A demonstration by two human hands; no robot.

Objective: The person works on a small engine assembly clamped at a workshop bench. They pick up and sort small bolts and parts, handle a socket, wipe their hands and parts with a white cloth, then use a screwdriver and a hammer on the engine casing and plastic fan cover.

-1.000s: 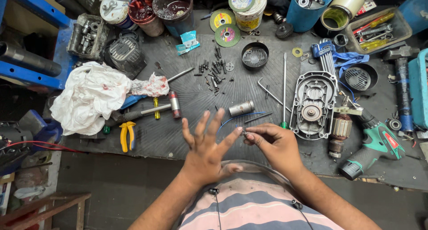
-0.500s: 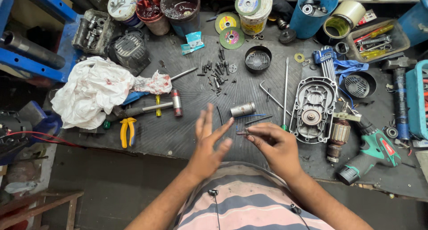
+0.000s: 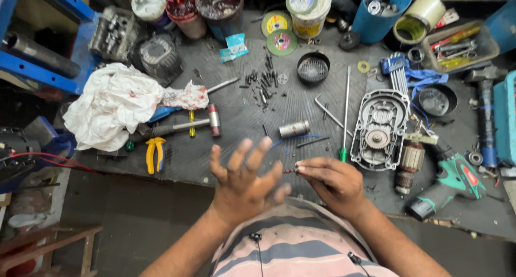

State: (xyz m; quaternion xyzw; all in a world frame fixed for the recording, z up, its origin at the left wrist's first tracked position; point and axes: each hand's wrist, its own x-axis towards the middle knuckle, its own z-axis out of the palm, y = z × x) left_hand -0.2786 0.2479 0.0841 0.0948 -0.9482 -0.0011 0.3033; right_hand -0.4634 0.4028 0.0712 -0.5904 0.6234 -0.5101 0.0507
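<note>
A dark ribbed workbench point(image 3: 226, 142) is spreading under everything, crowded with tools. A crumpled white rag point(image 3: 110, 105) is lying at its left, a grey gear housing point(image 3: 379, 127) at its right, near a green drill point(image 3: 449, 183). The left hand point(image 3: 244, 183) is hovering open, fingers fanned and blurred. The right hand point(image 3: 333, 180) is pinching a small dark screw point(image 3: 290, 170) between fingertips, above the bench's near edge, just beside the left hand.

Ribbed matt black rubber mat point(image 3: 226, 142), crumpled white cloth point(image 3: 110, 105), shiny metal cylinder point(image 3: 294, 128), dull grey cast-metal housing point(image 3: 380, 127), glossy green plastic drill point(image 3: 449, 183), yellow plastic-handled pliers point(image 3: 155, 152), worn wooden stool point(image 3: 51, 247)
</note>
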